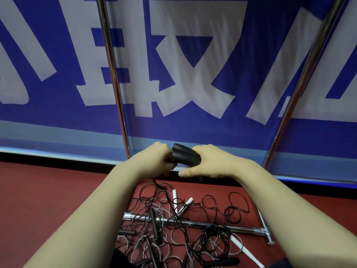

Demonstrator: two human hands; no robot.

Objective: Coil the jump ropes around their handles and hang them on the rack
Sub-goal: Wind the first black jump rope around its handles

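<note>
Both hands are up at centre frame, meeting in front of the lower edge of the banner.

- Pair of black cylindrical jump-rope handles [186, 157]: side by side, touching, lying roughly level, and carried between the two hands, off the floor.
- Right hand [211, 163]: fingers curled over the right part of the handles and clamped on them. Thumb sticks out straight below.
- Left hand [154, 160]: fingers bunched tight at the handles' left ends. Cannot tell whether they pinch the handles alone or the rope too.
- Thin black cord [163, 188]: drops from under the left hand into the heap below.
- Tangled heap of black and grey jump ropes [212, 206]: on the dark red floor [48, 190], lower centre, between the forearms. Loose loops, several black handles, and slim white handles [175, 200] mixed in.
- Chrome tube rack: two uprights, one left of centre [113, 78], one leaning at the right. Its horizontal base bar [202, 224] lies under the heap, with cords draped across it.
- Blue fabric banner with large white characters [58, 122]: fills the upper frame behind the uprights.
</note>
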